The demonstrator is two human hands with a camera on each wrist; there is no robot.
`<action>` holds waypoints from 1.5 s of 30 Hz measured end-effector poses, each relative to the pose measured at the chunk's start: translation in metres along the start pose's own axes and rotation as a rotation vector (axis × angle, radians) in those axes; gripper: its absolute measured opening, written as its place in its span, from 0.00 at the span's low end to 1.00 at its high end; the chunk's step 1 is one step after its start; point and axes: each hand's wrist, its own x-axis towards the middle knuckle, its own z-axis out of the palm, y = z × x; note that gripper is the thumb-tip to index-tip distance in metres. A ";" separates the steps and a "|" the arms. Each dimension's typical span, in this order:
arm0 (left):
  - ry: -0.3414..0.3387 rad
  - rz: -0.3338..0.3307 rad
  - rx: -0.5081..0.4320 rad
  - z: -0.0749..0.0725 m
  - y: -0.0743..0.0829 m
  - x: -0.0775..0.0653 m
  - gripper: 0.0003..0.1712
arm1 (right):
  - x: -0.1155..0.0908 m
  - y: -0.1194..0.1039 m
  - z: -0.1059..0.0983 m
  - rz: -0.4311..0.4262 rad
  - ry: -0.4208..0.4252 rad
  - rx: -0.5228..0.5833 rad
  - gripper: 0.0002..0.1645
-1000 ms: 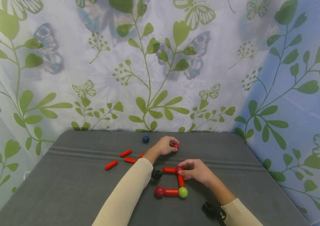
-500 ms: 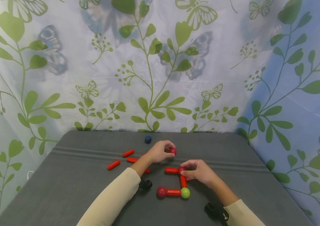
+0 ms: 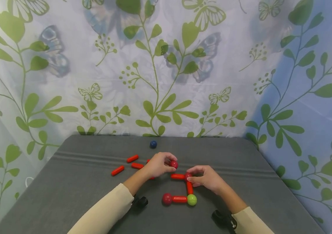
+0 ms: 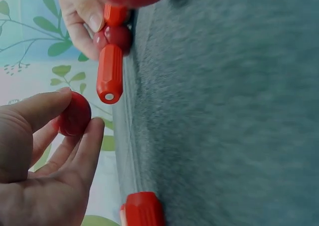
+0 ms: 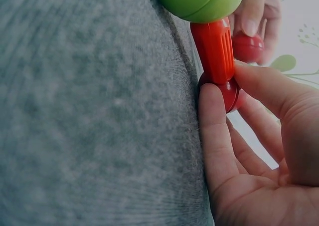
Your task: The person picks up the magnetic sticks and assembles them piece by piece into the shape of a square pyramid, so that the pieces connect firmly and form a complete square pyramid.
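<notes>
My left hand (image 3: pixel 158 164) pinches a red ball (image 4: pixel 76 114) between thumb and fingertips, raised off the table. It is just left of the free end of a red rod (image 4: pixel 110 74), which shows a small round silver dot. My right hand (image 3: pixel 207 178) grips the dark red corner ball (image 5: pixel 230 95) of a joined shape lying on the table. From that ball one rod points left and another red rod (image 5: pixel 213 51) runs toward me to a green ball (image 3: pixel 192 200). A further rod (image 3: pixel 179 199) links the green ball to a dark red ball (image 3: pixel 167 199) at the left.
Several loose red rods lie left of my left hand, among them a red rod (image 3: pixel 117 170) and a red rod (image 3: pixel 132 158). A blue ball (image 3: pixel 153 144) sits near the back edge of the grey table (image 3: pixel 66 195). A patterned curtain (image 3: pixel 166 81) hangs behind.
My left hand has brought the red ball toward me and to the left, closer to the free rod end. The right hand keeps its hold on the corner ball.
</notes>
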 end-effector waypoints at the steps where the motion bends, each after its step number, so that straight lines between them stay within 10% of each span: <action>1: 0.002 0.004 -0.005 0.000 -0.001 -0.003 0.17 | 0.000 0.000 0.000 0.000 0.001 0.001 0.27; 45: -0.076 0.046 0.153 -0.009 -0.016 -0.035 0.14 | 0.001 0.001 0.002 0.004 0.020 -0.008 0.27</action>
